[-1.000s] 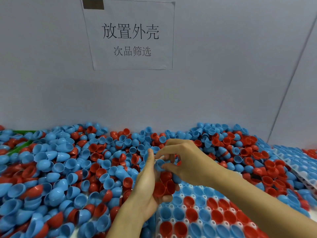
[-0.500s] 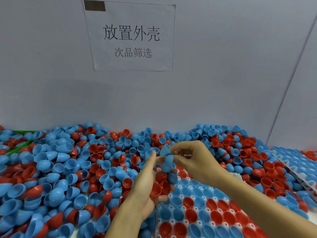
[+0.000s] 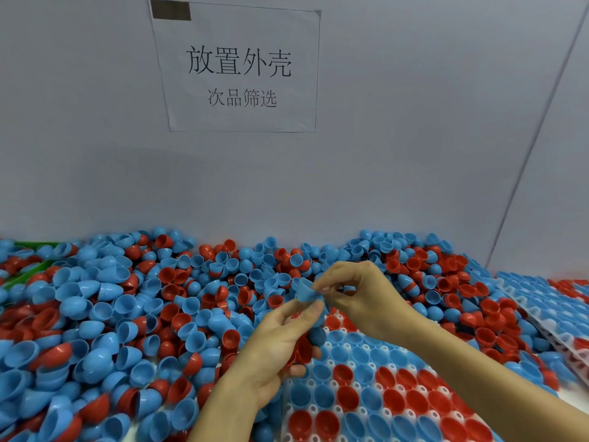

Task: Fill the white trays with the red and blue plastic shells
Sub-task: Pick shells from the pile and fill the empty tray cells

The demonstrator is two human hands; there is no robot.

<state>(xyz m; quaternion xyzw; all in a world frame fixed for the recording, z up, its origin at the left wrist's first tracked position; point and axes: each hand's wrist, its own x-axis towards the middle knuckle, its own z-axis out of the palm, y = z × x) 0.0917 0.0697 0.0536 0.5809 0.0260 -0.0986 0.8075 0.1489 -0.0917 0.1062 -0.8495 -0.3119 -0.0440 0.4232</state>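
Note:
A deep pile of loose red and blue shells (image 3: 134, 320) covers the surface from the left edge to the back wall. My left hand (image 3: 280, 342) cups a small stack of red and blue shells (image 3: 306, 346) in its palm, thumb up. My right hand (image 3: 357, 295) pinches a blue shell (image 3: 304, 291) just above the left thumb. Below both hands lies a white tray (image 3: 366, 413) whose round pockets hold red and blue shells, open side up.
A second filled white tray (image 3: 548, 314) lies at the right edge, partly under loose shells. A green bin edge (image 3: 32, 269) shows at the far left. A paper sign (image 3: 239, 68) hangs on the grey wall behind the pile.
My right hand has drawn a blue shell up and away from the stack in my left hand. My left hand has tilted slightly and stayed over the tray.

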